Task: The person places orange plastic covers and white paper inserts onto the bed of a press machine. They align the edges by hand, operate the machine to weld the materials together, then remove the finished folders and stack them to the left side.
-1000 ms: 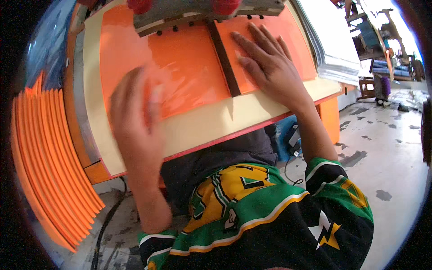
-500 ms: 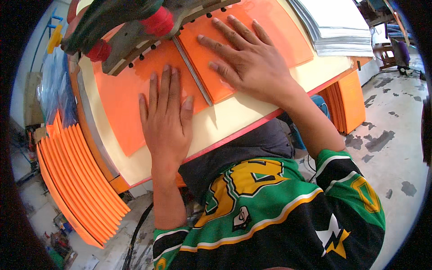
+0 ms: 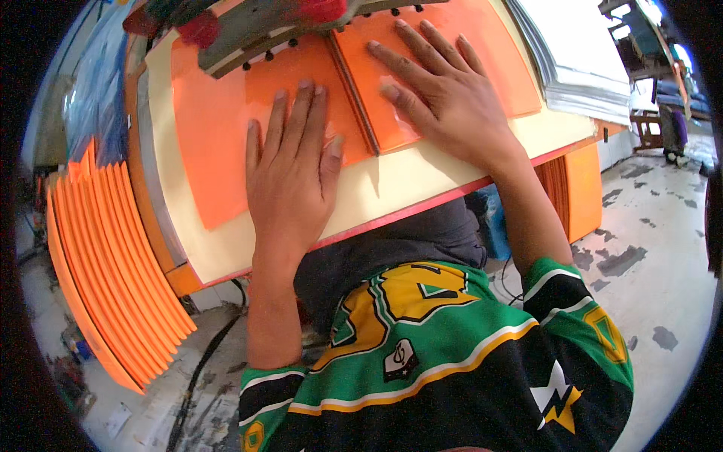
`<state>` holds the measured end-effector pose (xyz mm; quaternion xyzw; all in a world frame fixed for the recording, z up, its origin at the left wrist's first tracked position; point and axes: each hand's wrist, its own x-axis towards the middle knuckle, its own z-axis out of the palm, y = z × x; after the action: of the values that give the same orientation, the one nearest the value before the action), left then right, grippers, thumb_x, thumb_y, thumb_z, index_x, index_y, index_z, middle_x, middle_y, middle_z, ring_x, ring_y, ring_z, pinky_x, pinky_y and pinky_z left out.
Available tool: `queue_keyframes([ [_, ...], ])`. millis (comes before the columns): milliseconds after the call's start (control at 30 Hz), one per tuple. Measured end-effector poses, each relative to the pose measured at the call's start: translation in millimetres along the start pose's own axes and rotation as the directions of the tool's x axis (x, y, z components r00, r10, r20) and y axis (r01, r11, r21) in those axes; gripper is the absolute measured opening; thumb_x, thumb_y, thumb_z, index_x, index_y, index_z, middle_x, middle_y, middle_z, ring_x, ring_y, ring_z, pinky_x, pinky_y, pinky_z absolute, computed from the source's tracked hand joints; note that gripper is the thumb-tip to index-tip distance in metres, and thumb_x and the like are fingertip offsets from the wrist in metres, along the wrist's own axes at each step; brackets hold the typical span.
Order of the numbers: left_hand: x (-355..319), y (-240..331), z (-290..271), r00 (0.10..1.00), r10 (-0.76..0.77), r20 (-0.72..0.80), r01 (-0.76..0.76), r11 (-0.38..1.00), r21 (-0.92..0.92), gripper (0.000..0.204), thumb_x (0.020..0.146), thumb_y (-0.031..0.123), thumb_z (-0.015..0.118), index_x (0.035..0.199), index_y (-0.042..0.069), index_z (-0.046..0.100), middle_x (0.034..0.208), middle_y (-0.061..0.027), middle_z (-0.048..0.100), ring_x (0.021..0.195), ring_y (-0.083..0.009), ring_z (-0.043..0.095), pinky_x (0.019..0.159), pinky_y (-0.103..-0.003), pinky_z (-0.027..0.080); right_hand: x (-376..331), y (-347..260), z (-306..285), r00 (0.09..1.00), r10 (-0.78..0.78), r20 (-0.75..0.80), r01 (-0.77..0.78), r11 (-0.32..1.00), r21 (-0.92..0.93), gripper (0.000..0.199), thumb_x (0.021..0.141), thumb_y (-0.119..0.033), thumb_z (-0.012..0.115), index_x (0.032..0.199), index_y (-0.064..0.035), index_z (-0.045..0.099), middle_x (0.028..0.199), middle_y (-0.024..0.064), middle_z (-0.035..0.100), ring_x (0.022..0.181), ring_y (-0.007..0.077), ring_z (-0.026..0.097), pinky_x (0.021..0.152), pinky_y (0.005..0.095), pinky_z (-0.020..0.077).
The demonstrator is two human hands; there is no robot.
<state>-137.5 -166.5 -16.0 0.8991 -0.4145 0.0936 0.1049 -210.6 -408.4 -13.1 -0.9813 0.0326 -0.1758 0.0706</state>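
Note:
My left hand (image 3: 290, 181) lies flat, fingers stretched together and thumb apart, on the left part of a glossy orange plastic cover (image 3: 207, 143). On the cover's thicker right part (image 3: 512, 83), my right hand (image 3: 459, 105) rests with its fingers spread. Neither hand grips anything. Between the two halves runs a narrow dark strip (image 3: 354, 98), reaching toward the cover's near edge. Just beyond my fingertips, a grey machine bar (image 3: 248, 49) with a row of dark knobs spans the cover's far side and hides part of it.
The cover lies on a cream-coloured worktop (image 3: 407, 169) with a red front edge. A stack of white sheets (image 3: 576, 60) stands at its far right. Several orange folders (image 3: 113, 264) hang at the left; more orange folders (image 3: 580, 196) stand below the worktop at right. Red machine parts (image 3: 324, 9) sit overhead.
The whole view has shifted, so the worktop sits higher and the machine shows less. Both hands stay flat on the cover in nearly the same places. The strip between the halves looks darker.

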Motion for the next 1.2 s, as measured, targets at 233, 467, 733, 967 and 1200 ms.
queue_keyframes([
  [233,-5,-4,2,0.996,-0.021,-0.092,0.018,0.999,-0.036,0.054,0.107,0.037,0.052,0.155,0.012,0.052,0.161,-0.0061,0.050,0.150,-0.0291,0.043,0.125,-0.055,0.029,3,-4,-2,0.997,-0.014,0.070,0.014,1.000,0.002,0.055,0.108,-0.057,0.044,0.158,-0.0362,0.049,0.168,0.0095,0.040,0.158,0.0345,0.031,0.129,0.0556,0.0168],
  [467,-5,-1,10,0.980,-0.003,-0.197,-0.006,0.999,-0.046,0.053,0.105,0.037,0.055,0.151,0.010,0.056,0.158,-0.0075,0.053,0.148,-0.0287,0.045,0.123,-0.054,0.032,2,-2,-3,0.999,0.003,0.054,-0.003,1.000,-0.012,0.054,0.108,-0.056,0.044,0.158,-0.0377,0.048,0.169,0.0094,0.039,0.157,0.0353,0.032,0.128,0.0559,0.0209],
  [733,-29,1,-2,0.988,-0.052,-0.147,0.039,0.995,-0.092,0.060,0.104,0.039,0.056,0.154,0.006,0.051,0.161,-0.0111,0.049,0.151,-0.0296,0.042,0.125,-0.054,0.031,-26,4,-14,1.000,-0.011,0.011,0.009,0.985,0.175,0.046,0.106,-0.032,0.059,0.147,-0.0133,0.062,0.157,0.0168,0.053,0.150,0.0380,0.045,0.126,0.0514,0.0308],
  [967,-59,-8,-14,0.990,-0.058,-0.129,0.034,0.983,-0.181,0.057,0.100,0.034,0.063,0.148,0.004,0.057,0.156,-0.0122,0.054,0.148,-0.0287,0.047,0.124,-0.052,0.032,-65,-13,-20,0.987,0.111,-0.113,-0.073,0.951,0.299,0.032,0.099,-0.013,0.067,0.129,-0.0028,0.072,0.140,0.0187,0.067,0.140,0.0384,0.057,0.119,0.0477,0.0424],
  [1200,-65,-10,-11,0.946,-0.084,-0.312,0.009,0.972,-0.233,0.032,0.095,0.017,0.068,0.124,0.003,0.073,0.133,-0.0094,0.071,0.129,-0.0275,0.063,0.119,-0.051,0.039,-68,-17,-15,0.947,0.034,-0.320,0.051,0.966,0.252,0.020,0.094,-0.006,0.070,0.111,0.0003,0.078,0.122,0.0188,0.075,0.122,0.0351,0.069,0.104,0.0445,0.0536],
])
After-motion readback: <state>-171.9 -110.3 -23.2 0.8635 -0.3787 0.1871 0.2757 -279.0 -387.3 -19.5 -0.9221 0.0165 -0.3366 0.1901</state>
